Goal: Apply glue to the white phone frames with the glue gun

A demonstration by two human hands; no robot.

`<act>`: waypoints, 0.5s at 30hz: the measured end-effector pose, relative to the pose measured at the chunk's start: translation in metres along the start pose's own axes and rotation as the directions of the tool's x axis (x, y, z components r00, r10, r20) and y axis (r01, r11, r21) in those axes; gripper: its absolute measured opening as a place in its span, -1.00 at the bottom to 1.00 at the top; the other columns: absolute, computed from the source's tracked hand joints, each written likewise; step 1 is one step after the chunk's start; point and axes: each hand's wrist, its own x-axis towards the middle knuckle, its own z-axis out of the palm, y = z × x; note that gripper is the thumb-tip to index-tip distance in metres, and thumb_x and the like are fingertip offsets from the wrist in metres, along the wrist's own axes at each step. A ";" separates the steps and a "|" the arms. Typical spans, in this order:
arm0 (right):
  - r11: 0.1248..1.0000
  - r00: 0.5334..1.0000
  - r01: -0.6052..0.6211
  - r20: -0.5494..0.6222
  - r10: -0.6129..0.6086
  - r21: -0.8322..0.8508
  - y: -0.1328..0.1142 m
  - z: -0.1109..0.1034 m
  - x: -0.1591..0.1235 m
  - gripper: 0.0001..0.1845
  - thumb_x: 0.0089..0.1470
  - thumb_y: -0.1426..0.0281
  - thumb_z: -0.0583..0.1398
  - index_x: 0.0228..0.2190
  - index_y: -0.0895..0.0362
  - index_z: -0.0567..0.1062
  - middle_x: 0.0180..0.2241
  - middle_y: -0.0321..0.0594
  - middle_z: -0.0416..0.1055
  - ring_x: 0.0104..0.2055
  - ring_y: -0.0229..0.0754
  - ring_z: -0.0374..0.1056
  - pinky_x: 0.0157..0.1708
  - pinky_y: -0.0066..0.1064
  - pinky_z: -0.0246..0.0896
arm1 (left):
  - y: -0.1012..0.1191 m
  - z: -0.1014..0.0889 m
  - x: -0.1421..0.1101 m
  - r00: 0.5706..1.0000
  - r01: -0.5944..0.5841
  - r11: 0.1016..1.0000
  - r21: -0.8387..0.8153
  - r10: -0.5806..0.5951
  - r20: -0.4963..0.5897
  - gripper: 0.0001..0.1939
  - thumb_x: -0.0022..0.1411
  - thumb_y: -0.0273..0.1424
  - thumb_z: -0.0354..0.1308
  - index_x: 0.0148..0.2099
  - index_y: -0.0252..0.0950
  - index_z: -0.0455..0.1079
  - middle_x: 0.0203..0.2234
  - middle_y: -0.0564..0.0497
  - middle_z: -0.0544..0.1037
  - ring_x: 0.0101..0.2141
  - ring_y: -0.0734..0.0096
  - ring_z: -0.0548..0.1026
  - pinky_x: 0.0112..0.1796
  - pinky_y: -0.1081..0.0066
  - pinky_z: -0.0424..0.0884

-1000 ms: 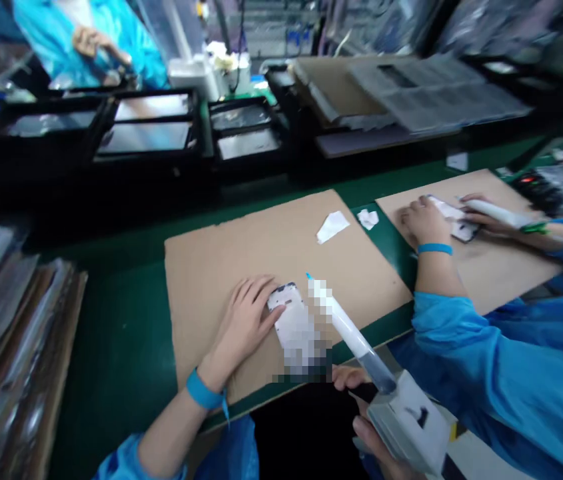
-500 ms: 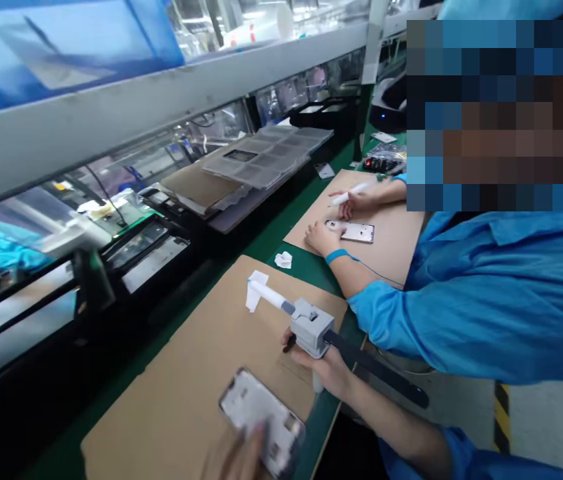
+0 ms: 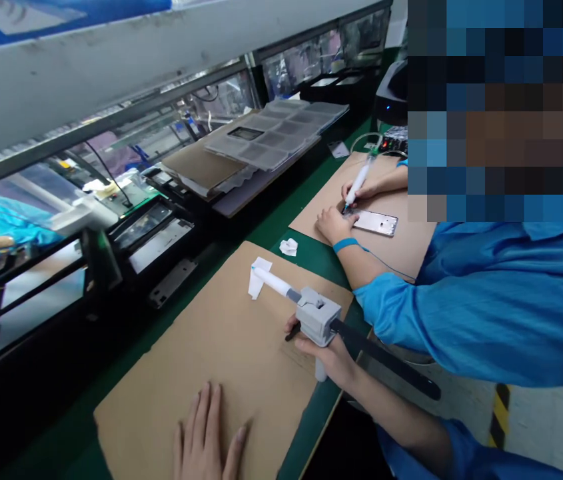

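My right hand point(image 3: 328, 353) is wrapped round the handle of a glue gun point(image 3: 318, 317) with a grey body, a white syringe barrel and a long black plunger bar. Its tip rests over a small piece of white paper point(image 3: 257, 287) on the cardboard sheet point(image 3: 201, 340). At the bottom of the view, my left hand point(image 3: 206, 440) lies over the cardboard with its fingers stretched out and holds nothing. A grey phone frame point(image 3: 174, 283) lies past the cardboard's left edge, beside the black rack.
At the right a co-worker in a blue sleeve point(image 3: 426, 327) holds a white syringe point(image 3: 358, 183) at another phone frame point(image 3: 376, 223). Crumpled tissue point(image 3: 288, 247) lies between the cardboard sheets. Clear plastic trays point(image 3: 276, 137) and black racks point(image 3: 161, 233) line the left side.
The phone frame under my left hand has left the cardboard; a similar one now lies past its left edge. My left hand has moved left, fingers spread. The co-worker's syringe has come down to their phone frame.
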 end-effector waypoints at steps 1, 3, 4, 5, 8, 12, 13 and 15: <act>1.000 1.000 0.001 -0.009 -0.001 0.009 0.001 0.000 0.000 -0.28 0.16 -0.22 0.46 0.05 0.09 0.66 0.15 -0.03 0.58 0.30 0.06 0.53 0.56 0.01 0.41 | -0.002 0.000 0.000 1.000 -0.013 1.000 0.002 0.013 -0.009 -0.20 0.78 0.00 -0.11 0.87 0.15 -0.26 0.76 -0.06 0.14 0.67 -0.23 0.27 0.50 -0.50 0.40; 0.999 0.999 0.006 -0.037 -0.005 0.031 0.001 0.001 -0.001 -0.28 0.11 -0.20 0.50 0.02 0.10 0.66 0.11 -0.03 0.57 0.24 0.02 0.55 0.49 -0.06 0.49 | -0.006 -0.006 0.001 0.999 -0.047 0.999 0.013 0.047 -0.010 -0.20 0.78 0.00 -0.08 0.87 0.16 -0.22 0.74 -0.04 0.19 0.65 -0.23 0.32 0.46 -0.44 0.49; 0.999 0.999 0.008 -0.053 -0.006 0.039 0.001 0.001 -0.002 -0.28 0.09 -0.19 0.52 0.01 0.10 0.67 0.10 -0.03 0.57 0.22 0.01 0.55 0.45 -0.10 0.52 | -0.008 -0.010 0.001 0.998 -0.061 0.998 0.025 0.061 -0.008 -0.21 0.79 -0.01 -0.07 0.87 0.15 -0.20 0.73 -0.03 0.20 0.64 -0.21 0.34 0.46 -0.40 0.51; 0.999 0.998 0.007 -0.066 -0.004 0.041 0.001 0.001 -0.003 -0.29 0.08 -0.17 0.53 0.00 0.11 0.67 0.09 -0.03 0.58 0.20 -0.01 0.56 0.42 -0.13 0.54 | -0.010 -0.016 0.000 0.997 -0.075 0.996 0.042 0.076 -0.006 -0.22 0.80 -0.02 -0.07 0.86 0.14 -0.18 0.73 -0.04 0.21 0.63 -0.19 0.36 0.45 -0.37 0.53; 1.000 0.996 -0.008 -0.085 0.010 0.021 0.001 -0.002 -0.009 -0.30 0.11 -0.14 0.53 0.02 0.13 0.67 0.08 -0.02 0.59 0.20 -0.02 0.56 0.42 -0.19 0.53 | -0.015 -0.035 -0.014 0.994 -0.102 0.989 0.103 0.098 0.042 -0.27 0.81 -0.05 -0.04 0.85 0.05 -0.03 0.70 -0.06 0.27 0.59 -0.13 0.43 0.43 -0.26 0.59; 1.000 0.995 -0.009 -0.098 0.011 0.018 0.004 -0.010 -0.017 -0.30 0.15 -0.10 0.55 0.06 0.15 0.65 0.09 -0.02 0.58 0.22 -0.01 0.56 0.45 -0.20 0.53 | -0.017 -0.061 -0.055 0.998 -0.011 0.985 0.170 0.000 0.062 -0.38 0.81 -0.05 -0.02 0.70 -0.12 0.39 0.58 -0.10 0.49 0.46 -0.06 0.61 0.35 -0.08 0.71; 1.000 0.996 -0.012 -0.085 0.014 0.019 0.006 -0.012 -0.018 -0.31 0.17 -0.09 0.55 0.07 0.15 0.65 0.11 -0.02 0.58 0.23 -0.01 0.56 0.43 -0.20 0.54 | -0.016 -0.068 -0.067 0.999 -0.009 0.987 0.162 0.001 0.053 -0.40 0.81 -0.05 -0.02 0.64 -0.10 0.48 0.51 -0.07 0.58 0.39 -0.03 0.68 0.33 -0.05 0.73; 1.000 0.997 -0.018 -0.077 0.019 0.011 0.008 -0.015 -0.020 -0.34 0.21 -0.06 0.54 0.09 0.15 0.64 0.14 -0.01 0.58 0.25 -0.02 0.56 0.43 -0.22 0.54 | -0.013 -0.089 -0.092 0.999 -0.027 0.994 0.102 0.024 0.023 -0.46 0.78 -0.06 0.01 0.56 0.03 0.58 0.36 0.03 0.73 0.23 0.05 0.80 0.28 0.01 0.78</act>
